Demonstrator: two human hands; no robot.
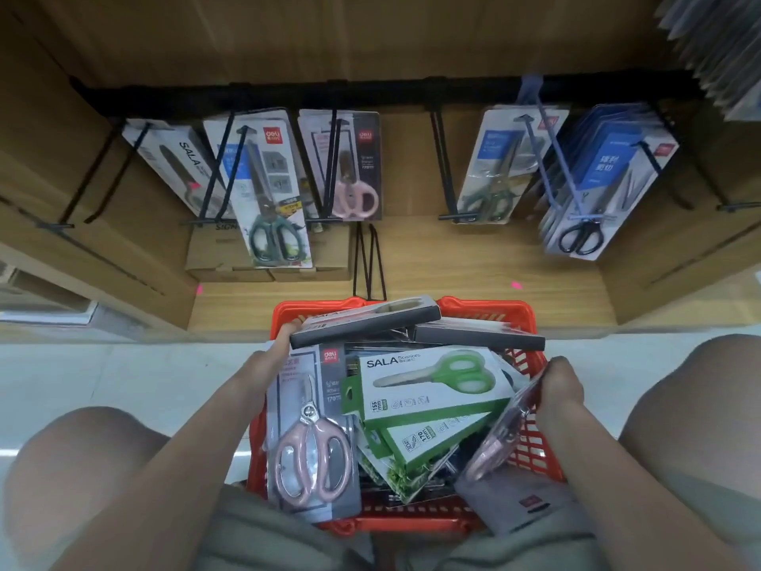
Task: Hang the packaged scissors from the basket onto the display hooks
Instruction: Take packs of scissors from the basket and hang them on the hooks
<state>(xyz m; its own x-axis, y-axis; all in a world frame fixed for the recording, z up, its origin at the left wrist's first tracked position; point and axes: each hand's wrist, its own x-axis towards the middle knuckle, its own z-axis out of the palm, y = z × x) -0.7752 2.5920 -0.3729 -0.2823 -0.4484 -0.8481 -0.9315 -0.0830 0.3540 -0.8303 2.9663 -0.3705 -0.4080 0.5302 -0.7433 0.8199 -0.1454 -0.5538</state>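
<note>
A red plastic basket sits between my knees, piled with packaged scissors. My left hand grips the top left edge of a grey pack of pink scissors lying over the basket's left side. My right hand holds the top of a clear pack of pink scissors tilted against the right wall. Green SALA boxes lie in the middle. Above, black display hooks on a black rail carry several hung packs; one pink pair hangs at centre left.
The hooks sit in a wooden shelf bay with side walls left and right. Brown cartons stand on the bay floor below the left packs. A thick stack of blue packs fills the right hooks. The hook at the far left is bare.
</note>
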